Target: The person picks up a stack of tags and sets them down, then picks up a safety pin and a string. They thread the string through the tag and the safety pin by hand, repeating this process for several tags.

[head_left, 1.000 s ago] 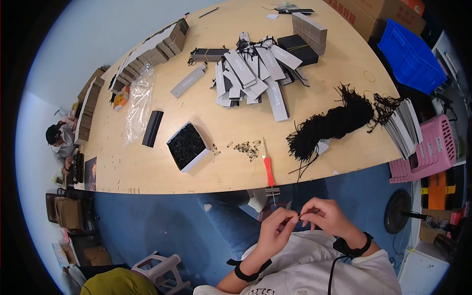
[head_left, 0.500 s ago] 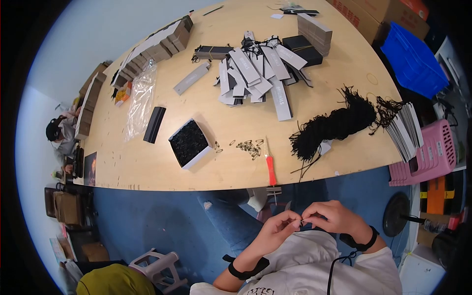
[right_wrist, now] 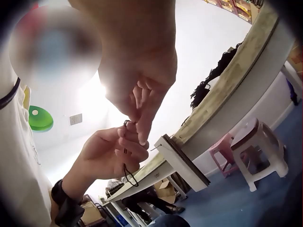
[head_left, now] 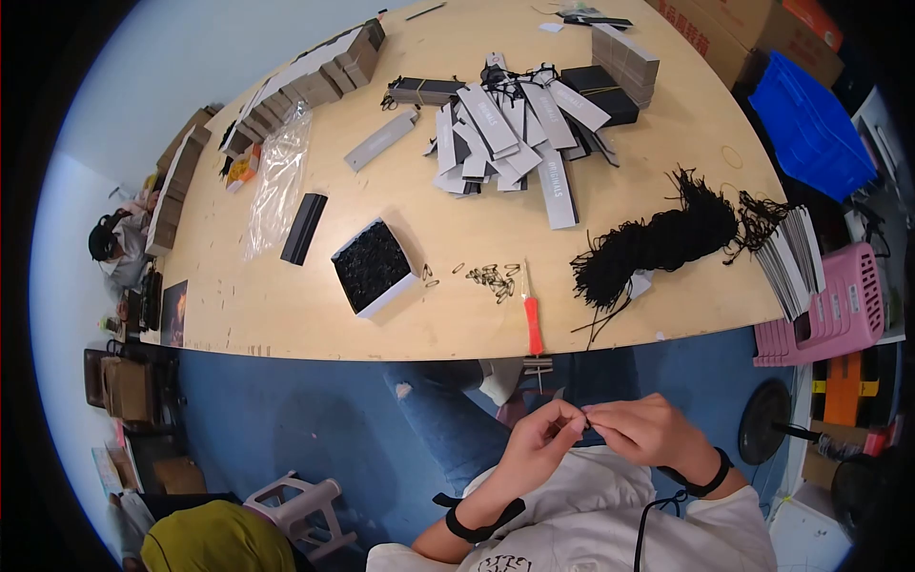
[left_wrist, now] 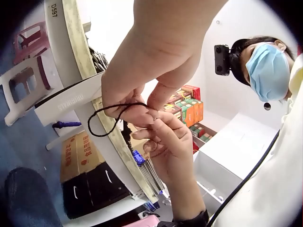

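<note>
Over the lap, just below the table's near edge, both hands meet at the fingertips. The left hand (head_left: 545, 440) pinches a thin black cord (left_wrist: 91, 126), whose loop hangs from its fingers in both wrist views. Thumb and fingers of the right hand (head_left: 646, 429) pinch at the same spot. A tiny dark loop (right_wrist: 127, 123) shows between the fingertips in the right wrist view; its rest is hidden. Nearest on the table are a red-handled pointed tool (head_left: 533, 326) and several small pin-like metal loops (head_left: 493, 279).
A white box (head_left: 389, 293) full of small black pieces stands on the table (head_left: 457, 334). Behind are a heap of grey-white tags (head_left: 558, 191) and a bundle of black cords (head_left: 658, 238). A tag marked ORIGINALS (left_wrist: 71, 101) juts out at the table edge. A stool (head_left: 303, 510) stands left.
The table has shifted slightly up and right in the head view. Both hands stay together over the lap; the right fingers now extend straighter toward the left fingertips.
</note>
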`<state>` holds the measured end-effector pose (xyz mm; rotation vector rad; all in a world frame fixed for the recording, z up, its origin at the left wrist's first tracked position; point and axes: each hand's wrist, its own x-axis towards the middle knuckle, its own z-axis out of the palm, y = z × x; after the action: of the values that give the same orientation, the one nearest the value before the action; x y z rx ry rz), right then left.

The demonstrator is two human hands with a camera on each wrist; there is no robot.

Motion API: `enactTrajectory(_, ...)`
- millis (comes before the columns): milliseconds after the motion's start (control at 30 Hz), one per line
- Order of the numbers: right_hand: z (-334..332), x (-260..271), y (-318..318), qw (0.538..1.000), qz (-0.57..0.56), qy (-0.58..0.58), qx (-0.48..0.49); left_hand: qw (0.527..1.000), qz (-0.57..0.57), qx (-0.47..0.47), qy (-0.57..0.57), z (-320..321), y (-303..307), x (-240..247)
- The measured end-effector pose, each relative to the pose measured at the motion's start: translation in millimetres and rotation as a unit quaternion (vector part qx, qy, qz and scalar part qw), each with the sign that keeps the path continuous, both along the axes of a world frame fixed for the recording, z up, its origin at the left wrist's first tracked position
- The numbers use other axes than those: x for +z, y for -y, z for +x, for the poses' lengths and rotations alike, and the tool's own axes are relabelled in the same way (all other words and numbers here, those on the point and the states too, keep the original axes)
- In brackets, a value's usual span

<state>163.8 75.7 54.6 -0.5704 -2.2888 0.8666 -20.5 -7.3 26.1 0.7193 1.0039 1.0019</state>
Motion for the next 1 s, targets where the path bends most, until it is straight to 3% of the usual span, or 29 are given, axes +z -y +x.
enactTrajectory(300,-3,5,5,0.998,-0.003,0.046,-0.041,0.956,0.096,0.028,-0.276,10,-8,21)
enactTrajectory(367,-3,5,3,0.996,-0.011,0.075,-0.039,0.891,0.204,0.029,-0.405,11,-10,21)
enactTrajectory(400,-3,3,3,0.995,-0.053,0.072,-0.038,0.891,0.203,0.029,-0.405,11,-11,20)
enactTrajectory(467,-2,2,1,0.992,-0.096,0.069,-0.037,0.833,0.292,0.042,-0.467,10,-13,15)
enactTrajectory(500,-1,3,0,0.981,-0.176,0.073,-0.022,0.834,0.291,0.041,-0.467,11,-12,16)
enactTrajectory(533,1,4,-2,0.964,-0.254,0.077,-0.007,0.858,0.259,0.046,-0.442,12,-11,19)
enactTrajectory(667,4,6,-6,0.926,-0.367,0.084,0.015,0.927,0.162,0.033,-0.336,11,-7,19)
enactTrajectory(700,4,7,-6,0.938,-0.335,0.089,0.021,0.927,0.163,0.033,-0.336,9,-6,16)
enactTrajectory(767,5,7,-8,0.948,-0.303,0.095,0.027,0.993,0.031,-0.004,-0.114,5,-3,8)
enactTrajectory(800,5,5,-8,0.971,-0.221,0.086,0.039,0.993,0.031,-0.005,-0.114,4,-4,9)
enactTrajectory(833,5,5,-9,0.986,-0.137,0.076,0.052,0.999,0.009,-0.009,-0.030,3,-5,10)
enactTrajectory(867,4,5,-8,0.986,-0.138,0.076,0.051,0.998,-0.013,-0.012,0.053,2,-6,11)
enactTrajectory(1000,1,9,-6,0.995,-0.067,0.061,0.045,0.993,-0.070,-0.036,0.092,-5,-10,19)
